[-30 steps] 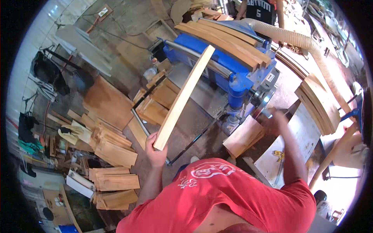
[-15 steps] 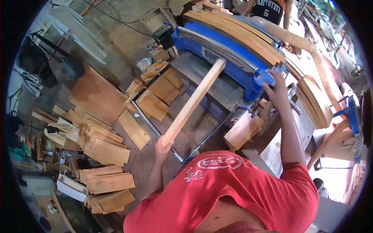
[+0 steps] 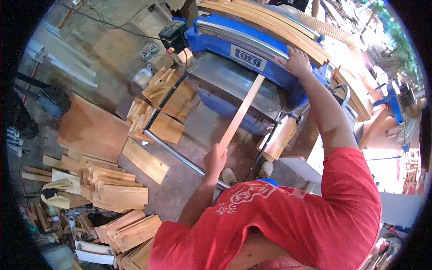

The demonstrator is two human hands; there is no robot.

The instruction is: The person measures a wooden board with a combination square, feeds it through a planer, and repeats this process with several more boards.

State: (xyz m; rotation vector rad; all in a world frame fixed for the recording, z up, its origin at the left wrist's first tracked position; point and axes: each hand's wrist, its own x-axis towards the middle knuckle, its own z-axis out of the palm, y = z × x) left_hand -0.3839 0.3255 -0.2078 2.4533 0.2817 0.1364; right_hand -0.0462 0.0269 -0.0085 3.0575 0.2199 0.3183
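Observation:
In the head view, my left hand (image 3: 216,159) is closed around the near end of a long, narrow wood strip (image 3: 242,113). The strip's far end meets the lower front of a blue planer (image 3: 211,41) marked "torq", above its metal bed (image 3: 220,74). My right hand (image 3: 298,62) lies at the planer's top front edge, near the right end of its chrome roller (image 3: 240,36). Its fingers are spread and hold nothing. Long boards (image 3: 270,22) rest on top of the planer, just beyond that hand.
Stacked short boards (image 3: 112,186) lie on the floor at left, near a brown panel (image 3: 92,128). A metal frame bar (image 3: 180,157) crosses in front of the planer. A ribbed hose (image 3: 324,30) runs behind it, and a dark toolbox (image 3: 174,35) stands at its left end.
My right hand has moved left from the blue part at the planer's right end to its top front edge. The strip's far end has gone down to the planer's opening, my left hand still holding it.

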